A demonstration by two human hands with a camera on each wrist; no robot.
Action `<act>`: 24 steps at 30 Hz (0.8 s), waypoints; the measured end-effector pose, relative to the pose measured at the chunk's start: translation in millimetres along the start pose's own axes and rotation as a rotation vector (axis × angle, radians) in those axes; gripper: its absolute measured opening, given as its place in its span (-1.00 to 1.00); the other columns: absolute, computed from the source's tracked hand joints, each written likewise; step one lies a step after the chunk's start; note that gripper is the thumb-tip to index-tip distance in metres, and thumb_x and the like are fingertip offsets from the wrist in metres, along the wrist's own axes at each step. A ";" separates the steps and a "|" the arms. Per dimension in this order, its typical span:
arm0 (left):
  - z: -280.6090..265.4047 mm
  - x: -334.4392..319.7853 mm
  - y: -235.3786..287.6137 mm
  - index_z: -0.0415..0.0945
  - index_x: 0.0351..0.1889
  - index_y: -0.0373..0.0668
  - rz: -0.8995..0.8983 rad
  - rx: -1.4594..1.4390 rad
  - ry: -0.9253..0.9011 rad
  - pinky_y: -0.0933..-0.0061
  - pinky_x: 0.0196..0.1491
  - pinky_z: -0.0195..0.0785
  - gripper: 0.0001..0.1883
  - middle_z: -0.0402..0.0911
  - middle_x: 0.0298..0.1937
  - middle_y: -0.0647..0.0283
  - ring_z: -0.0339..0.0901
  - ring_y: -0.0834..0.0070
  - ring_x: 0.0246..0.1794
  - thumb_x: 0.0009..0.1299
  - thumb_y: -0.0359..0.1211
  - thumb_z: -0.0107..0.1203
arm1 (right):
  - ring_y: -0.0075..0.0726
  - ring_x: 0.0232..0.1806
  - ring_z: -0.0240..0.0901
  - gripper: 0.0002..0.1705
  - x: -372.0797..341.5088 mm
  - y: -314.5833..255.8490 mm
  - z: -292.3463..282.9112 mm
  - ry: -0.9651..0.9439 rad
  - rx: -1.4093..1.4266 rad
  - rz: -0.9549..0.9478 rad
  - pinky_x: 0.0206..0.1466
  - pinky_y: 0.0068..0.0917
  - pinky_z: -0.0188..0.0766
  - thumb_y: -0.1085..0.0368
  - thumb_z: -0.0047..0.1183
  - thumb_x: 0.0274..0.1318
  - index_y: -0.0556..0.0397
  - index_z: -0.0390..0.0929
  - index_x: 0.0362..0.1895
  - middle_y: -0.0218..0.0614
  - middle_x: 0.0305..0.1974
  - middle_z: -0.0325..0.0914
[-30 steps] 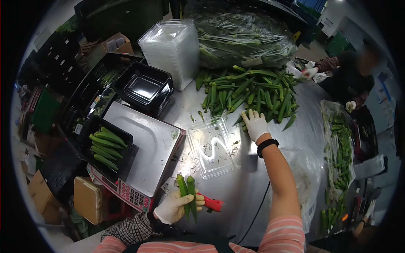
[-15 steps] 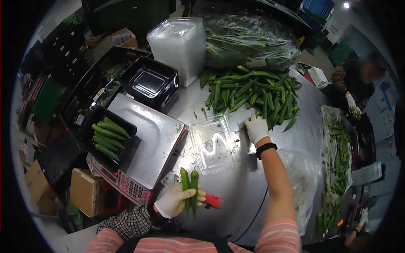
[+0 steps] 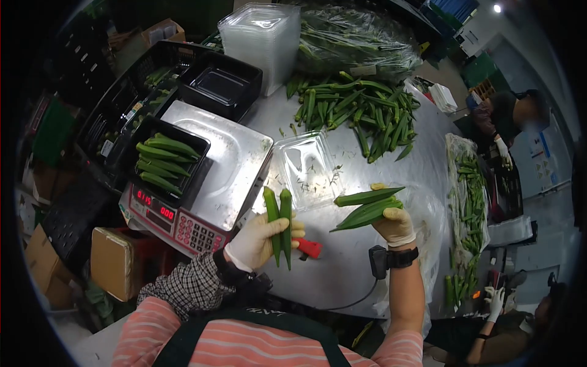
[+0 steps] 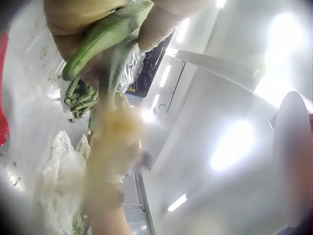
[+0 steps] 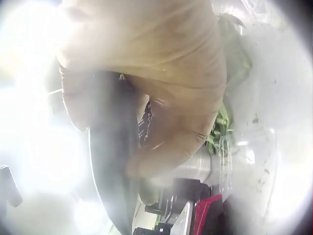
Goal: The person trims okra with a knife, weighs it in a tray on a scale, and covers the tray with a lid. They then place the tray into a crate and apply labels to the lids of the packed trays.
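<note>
My gloved left hand (image 3: 257, 240) pinches two okra pods (image 3: 285, 214) between thumb and fingers, tips pointing away from me; one pod (image 4: 105, 39) shows close up in the left wrist view. Across from it, my gloved right hand (image 3: 394, 227) grips a small bunch of okra (image 3: 365, 213), the pods pointing toward the left hand. A dark, blurred pod (image 5: 112, 147) fills its grasp in the right wrist view. Left of both hands, a black tray (image 3: 205, 153) with several okra pods (image 3: 164, 160) sits on the scale (image 3: 229, 162).
Loose okra (image 3: 367, 110) lies piled at the back, before a plastic bag of okra (image 3: 361, 46). Clear lids (image 3: 260, 52) and black trays (image 3: 220, 85) stand stacked behind the scale. One clear lid (image 3: 306, 171) and a red-handled tool (image 3: 310, 247) lie mid-table. People work at right.
My right hand has left the okra pile and come back toward me, now gripping okra pods. The left hand keeps its two pods, raised slightly in view. The head view has shifted.
</note>
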State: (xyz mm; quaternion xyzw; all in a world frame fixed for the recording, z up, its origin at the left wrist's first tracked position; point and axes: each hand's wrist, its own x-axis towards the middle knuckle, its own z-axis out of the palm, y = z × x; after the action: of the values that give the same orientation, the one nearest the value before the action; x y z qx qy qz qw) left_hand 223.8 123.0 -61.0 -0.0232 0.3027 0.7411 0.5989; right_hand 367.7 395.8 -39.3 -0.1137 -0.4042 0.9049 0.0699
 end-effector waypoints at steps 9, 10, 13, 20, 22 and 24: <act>-10.6 -29.9 7.8 0.28 0.01 -0.34 0.046 0.035 -0.052 0.33 -0.08 0.43 -0.66 0.49 -0.09 0.05 0.49 0.35 -0.11 0.34 -0.37 0.01 | -0.31 -0.01 0.39 -0.33 -14.4 26.2 65.8 -0.014 -0.296 0.119 0.10 -0.41 0.27 0.36 0.19 -0.19 0.20 0.29 0.10 -0.20 -0.05 0.45; -11.3 -34.6 9.6 0.29 0.01 -0.30 0.008 0.038 -0.060 0.31 -0.09 0.43 -0.68 0.51 -0.11 0.06 0.50 0.33 -0.12 0.33 -0.39 -0.01 | -0.34 0.00 0.38 -0.34 -14.6 28.8 77.8 0.037 -0.512 0.046 0.09 -0.44 0.28 0.34 0.19 -0.18 0.20 0.29 0.09 -0.21 -0.05 0.45; -11.8 -43.1 5.8 0.36 0.01 -0.29 -0.063 -0.028 -0.106 0.35 -0.09 0.42 -0.68 0.53 -0.11 0.11 0.51 0.38 -0.14 0.34 -0.34 0.00 | -0.20 -0.04 0.41 -0.42 -16.1 40.5 138.0 -0.074 -1.163 -0.316 0.00 -0.42 0.35 0.45 0.15 -0.26 0.09 0.39 0.01 -0.18 -0.05 0.44; -18.0 -59.3 16.4 0.32 0.03 -0.22 -0.015 -0.184 -0.267 0.37 -0.10 0.45 -0.66 0.52 -0.14 0.21 0.53 0.47 -0.17 0.31 -0.37 0.06 | -0.11 -0.16 0.39 -0.44 -14.6 72.5 198.8 -0.467 -1.994 -0.796 -0.13 -0.30 0.35 0.46 0.11 -0.41 -0.03 0.48 -0.10 -0.14 -0.11 0.42; -24.2 -61.0 15.6 0.32 0.02 -0.23 0.023 -0.179 -0.276 0.35 -0.07 0.44 -0.65 0.52 -0.14 0.19 0.53 0.41 -0.15 0.28 -0.43 0.08 | -0.10 -0.15 0.38 -0.45 -15.7 73.2 203.2 -0.466 -1.969 -0.781 -0.11 -0.29 0.34 0.51 0.08 -0.39 0.01 0.46 -0.10 -0.14 -0.13 0.43; -23.2 -67.7 18.1 0.32 0.02 -0.28 0.057 -0.162 -0.178 0.36 -0.03 0.42 -0.63 0.51 -0.11 0.15 0.53 0.36 -0.13 0.25 -0.47 0.10 | -0.15 -0.16 0.40 -0.49 -19.0 66.4 199.5 -0.140 -1.611 -0.633 -0.08 -0.35 0.35 0.61 0.00 -0.32 0.10 0.42 -0.10 -0.14 -0.17 0.44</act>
State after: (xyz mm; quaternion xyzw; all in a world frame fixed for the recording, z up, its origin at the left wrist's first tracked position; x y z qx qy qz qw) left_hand 218.9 51.0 -45.5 0.0030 0.1878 0.7789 0.5983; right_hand 331.4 204.9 43.1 0.0453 -0.9377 0.2862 0.1917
